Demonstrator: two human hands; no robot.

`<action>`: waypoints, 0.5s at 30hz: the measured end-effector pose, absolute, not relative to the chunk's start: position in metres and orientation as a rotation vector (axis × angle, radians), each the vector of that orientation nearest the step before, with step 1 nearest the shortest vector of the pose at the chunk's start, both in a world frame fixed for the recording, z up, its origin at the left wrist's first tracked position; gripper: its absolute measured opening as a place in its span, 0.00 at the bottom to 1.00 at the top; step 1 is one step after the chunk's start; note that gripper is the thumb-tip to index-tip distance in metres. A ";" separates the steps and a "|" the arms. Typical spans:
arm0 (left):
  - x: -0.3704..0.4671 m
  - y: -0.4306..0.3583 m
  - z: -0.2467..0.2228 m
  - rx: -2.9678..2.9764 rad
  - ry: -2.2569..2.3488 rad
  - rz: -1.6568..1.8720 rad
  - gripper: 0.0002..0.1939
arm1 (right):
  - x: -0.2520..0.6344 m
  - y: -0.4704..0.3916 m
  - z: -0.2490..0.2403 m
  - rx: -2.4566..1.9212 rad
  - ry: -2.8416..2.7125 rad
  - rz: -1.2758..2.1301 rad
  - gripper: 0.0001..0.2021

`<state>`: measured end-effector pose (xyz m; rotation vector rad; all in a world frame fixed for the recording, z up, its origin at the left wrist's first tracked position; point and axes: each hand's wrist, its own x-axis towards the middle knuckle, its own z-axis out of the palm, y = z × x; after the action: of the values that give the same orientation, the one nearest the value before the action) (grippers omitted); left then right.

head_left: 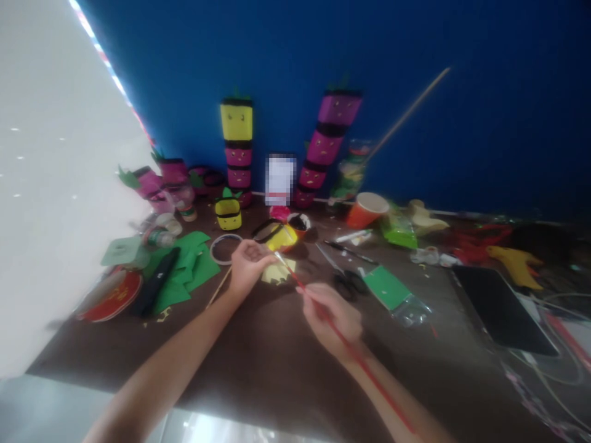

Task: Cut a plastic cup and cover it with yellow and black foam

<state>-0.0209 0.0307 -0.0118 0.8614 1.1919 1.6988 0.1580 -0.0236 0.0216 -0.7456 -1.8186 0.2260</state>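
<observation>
My right hand (pixel 330 317) is closed around a red paintbrush (pixel 341 335), whose pale tip points up and left. Its handle runs back over my right forearm. My left hand (pixel 252 264) has its fingers curled together close to the brush tip; what they hold, if anything, is hidden. Just beyond the left fingers lies a yellow cup with a black band (pixel 279 235), tipped on its side. Under the brush tip is a pale yellow cut piece (pixel 277 272). A small cup of black paint (pixel 300 223) stands a little farther back.
Behind are stacked purple and yellow face cups (pixel 237 120) against the blue wall. Left are a tape roll (pixel 226 249) and green sheets (pixel 187 271). Right are scissors (pixel 348 283), an orange cup (pixel 367 210), a glue gun (pixel 514 264) and a black tablet (pixel 503 307).
</observation>
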 end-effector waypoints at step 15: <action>-0.021 0.031 -0.007 0.785 1.209 1.692 0.24 | 0.159 -0.024 0.020 -0.767 -1.819 0.245 0.13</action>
<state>-0.0208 0.0305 -0.0074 0.7854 1.2094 1.6925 0.1592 -0.0236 0.0196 -0.7672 -1.8193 0.2454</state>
